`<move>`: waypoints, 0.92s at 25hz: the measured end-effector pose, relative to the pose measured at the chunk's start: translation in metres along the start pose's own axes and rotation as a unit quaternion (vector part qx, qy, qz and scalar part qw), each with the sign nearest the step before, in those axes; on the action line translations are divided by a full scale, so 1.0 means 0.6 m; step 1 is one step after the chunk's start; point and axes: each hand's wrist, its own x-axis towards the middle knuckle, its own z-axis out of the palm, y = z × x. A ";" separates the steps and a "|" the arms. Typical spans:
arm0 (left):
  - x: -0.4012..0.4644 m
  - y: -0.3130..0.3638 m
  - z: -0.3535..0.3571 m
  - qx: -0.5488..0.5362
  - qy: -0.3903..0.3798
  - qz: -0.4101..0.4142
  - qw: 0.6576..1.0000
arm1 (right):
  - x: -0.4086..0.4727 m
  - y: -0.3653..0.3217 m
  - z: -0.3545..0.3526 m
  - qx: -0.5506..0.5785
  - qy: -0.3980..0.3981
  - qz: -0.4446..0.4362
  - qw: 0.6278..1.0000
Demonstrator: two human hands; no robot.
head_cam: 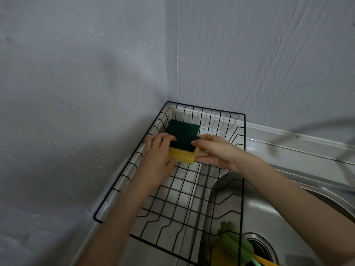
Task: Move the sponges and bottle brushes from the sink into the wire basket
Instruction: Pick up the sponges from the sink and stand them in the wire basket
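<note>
A black wire basket (244, 143) sits in the corner, partly over the steel sink (269, 214). A yellow sponge with a dark green scouring top (183, 148) is held over the basket's far end, my left hand (157, 160) gripping its left side and my right hand (215, 150) its right side. Behind it another green-topped sponge (182, 127) lies in the basket. In the sink below the basket's near right corner lie bottle brushes with green foam heads (230, 240) and yellow and green handles (265, 263).
Grey walls meet in a corner right behind the basket. The sink drain (261, 246) is beside the brush heads. A steel counter rim (288, 139) runs along the right wall, crossed by a faucet's shadow.
</note>
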 end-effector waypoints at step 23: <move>0.011 0.023 -0.003 0.079 -0.206 -0.050 0.974 | -0.016 -0.008 0.003 -0.396 0.142 -0.126 0.898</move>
